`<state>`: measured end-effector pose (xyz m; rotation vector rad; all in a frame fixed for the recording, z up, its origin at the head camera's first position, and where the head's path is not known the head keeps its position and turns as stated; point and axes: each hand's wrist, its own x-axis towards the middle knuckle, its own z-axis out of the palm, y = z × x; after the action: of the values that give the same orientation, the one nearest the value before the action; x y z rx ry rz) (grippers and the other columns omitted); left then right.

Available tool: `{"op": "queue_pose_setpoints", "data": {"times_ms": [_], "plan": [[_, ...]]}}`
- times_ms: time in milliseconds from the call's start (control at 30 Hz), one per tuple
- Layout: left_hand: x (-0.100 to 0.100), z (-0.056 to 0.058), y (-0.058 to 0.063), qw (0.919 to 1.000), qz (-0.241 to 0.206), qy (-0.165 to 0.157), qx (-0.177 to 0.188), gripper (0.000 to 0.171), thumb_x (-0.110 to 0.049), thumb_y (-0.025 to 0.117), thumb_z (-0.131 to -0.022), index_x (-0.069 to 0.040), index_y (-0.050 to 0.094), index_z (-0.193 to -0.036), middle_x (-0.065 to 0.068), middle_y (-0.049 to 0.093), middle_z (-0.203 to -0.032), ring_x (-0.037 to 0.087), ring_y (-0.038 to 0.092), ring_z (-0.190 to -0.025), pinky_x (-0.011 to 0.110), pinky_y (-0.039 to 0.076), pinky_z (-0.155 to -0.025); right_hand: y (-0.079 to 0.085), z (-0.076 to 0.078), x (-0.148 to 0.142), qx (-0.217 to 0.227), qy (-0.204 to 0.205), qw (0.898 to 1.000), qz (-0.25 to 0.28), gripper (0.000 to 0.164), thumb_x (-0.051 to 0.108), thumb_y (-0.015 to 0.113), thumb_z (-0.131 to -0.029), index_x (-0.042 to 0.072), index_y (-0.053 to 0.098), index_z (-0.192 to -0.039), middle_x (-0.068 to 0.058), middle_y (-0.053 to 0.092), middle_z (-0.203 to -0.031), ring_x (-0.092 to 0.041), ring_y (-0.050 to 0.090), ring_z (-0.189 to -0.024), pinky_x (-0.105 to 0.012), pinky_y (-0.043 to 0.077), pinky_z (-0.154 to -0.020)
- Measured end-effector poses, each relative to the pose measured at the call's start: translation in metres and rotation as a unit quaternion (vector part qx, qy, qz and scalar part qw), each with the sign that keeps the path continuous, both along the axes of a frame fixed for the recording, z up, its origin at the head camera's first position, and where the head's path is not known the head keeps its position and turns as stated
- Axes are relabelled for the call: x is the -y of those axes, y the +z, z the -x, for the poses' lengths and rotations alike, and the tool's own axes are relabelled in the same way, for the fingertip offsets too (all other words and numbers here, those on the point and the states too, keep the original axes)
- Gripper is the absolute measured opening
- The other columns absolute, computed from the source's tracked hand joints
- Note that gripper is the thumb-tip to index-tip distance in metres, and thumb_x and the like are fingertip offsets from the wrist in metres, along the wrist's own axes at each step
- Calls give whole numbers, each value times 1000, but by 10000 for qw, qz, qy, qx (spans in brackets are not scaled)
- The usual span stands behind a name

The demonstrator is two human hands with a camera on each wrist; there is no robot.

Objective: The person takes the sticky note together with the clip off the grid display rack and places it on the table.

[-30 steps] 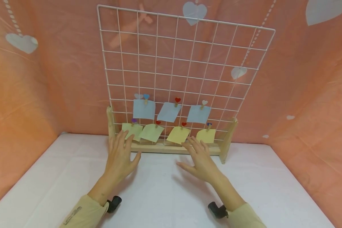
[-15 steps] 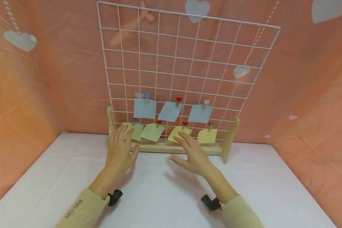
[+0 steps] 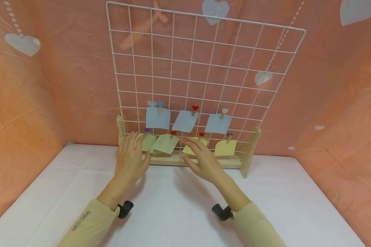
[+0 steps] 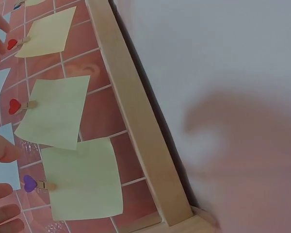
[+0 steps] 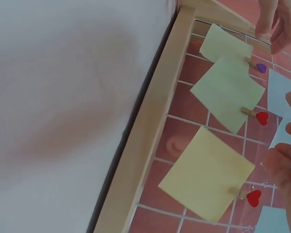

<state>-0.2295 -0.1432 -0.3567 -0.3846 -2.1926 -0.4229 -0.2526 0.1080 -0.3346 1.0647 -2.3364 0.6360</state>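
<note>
My left hand (image 3: pixel 130 159) hovers before the lower left of a white wire grid (image 3: pixel 191 62), fingers spread, partly covering a green sticky note (image 3: pixel 149 142). A second green sticky note (image 3: pixel 166 143) hangs beside it. My right hand (image 3: pixel 204 164) is held before a yellow sticky note (image 5: pixel 207 175), with relaxed fingers and nothing gripped. Another yellow sticky note (image 3: pixel 225 148) hangs farther right. Above are three blue sticky notes, one at the left (image 3: pixel 158 118). Small heart clothespins, such as a purple one (image 4: pixel 31 184) and a red one (image 5: pixel 254 116), clip the notes to the wires.
A wooden stand (image 3: pixel 170 161) with upright end pieces (image 3: pixel 250 152) holds the grid on a white-covered table (image 3: pixel 170 206). Orange curtains (image 3: pixel 337 113) with pale hearts hang behind and at both sides. Each wrist carries a black camera (image 3: pixel 221 212).
My right hand has moved left, from between the two yellow notes to in front of the left yellow one. The left hand has shifted only slightly. The notes hang as before.
</note>
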Motion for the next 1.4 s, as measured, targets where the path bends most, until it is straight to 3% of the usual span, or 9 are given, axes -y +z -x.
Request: {"op": "queue_pose_setpoints", "data": {"times_ms": [200,300,400,800,1133,1400], "plan": [[-2,5,7,9995,-312,-29,24,45,-9,68,-79,11,53,-117,31,50,-124,47,44,-121,59,35,-103,9,4,10,22,17,9985,541,29,10,63,-90,2,61,-118,-12,64,-111,-25,63,-101,-35,57,-81],[-4,8,11,9989,-472,-49,-57,45,-9,67,-79,12,53,-117,30,51,-122,46,46,-118,59,36,-102,14,7,16,66,-15,9962,867,21,6,61,-91,-1,64,-110,-10,62,-96,-21,63,-84,-31,57,-68],[-5,10,14,9981,-601,-74,-151,44,-9,67,-79,11,53,-116,29,52,-119,45,47,-115,57,37,-100,20,10,23,87,-46,9941,1079,20,5,61,-91,-3,65,-108,-10,62,-92,-19,62,-78,-28,56,-62],[-11,18,32,9882,-1471,-397,180,43,-3,63,-82,14,50,-119,28,51,-114,42,46,-112,51,35,-101,39,15,43,166,84,9870,1593,22,7,61,-90,-4,66,-108,-15,62,-95,-23,66,-79,-29,57,-65],[-18,22,44,9701,-2215,-371,915,44,-6,60,-89,11,46,-127,28,50,-124,41,43,-121,53,35,-101,55,21,63,-63,-53,9867,1624,25,5,61,-89,-3,65,-113,-16,65,-103,-22,64,-77,-32,56,-62],[-21,28,51,9609,-2610,-417,822,40,-1,58,-89,10,47,-126,29,50,-122,44,44,-118,53,37,-99,70,30,77,-45,-94,9863,1647,35,6,59,-90,0,61,-125,-16,64,-119,-21,64,-74,-23,50,-55]]}}
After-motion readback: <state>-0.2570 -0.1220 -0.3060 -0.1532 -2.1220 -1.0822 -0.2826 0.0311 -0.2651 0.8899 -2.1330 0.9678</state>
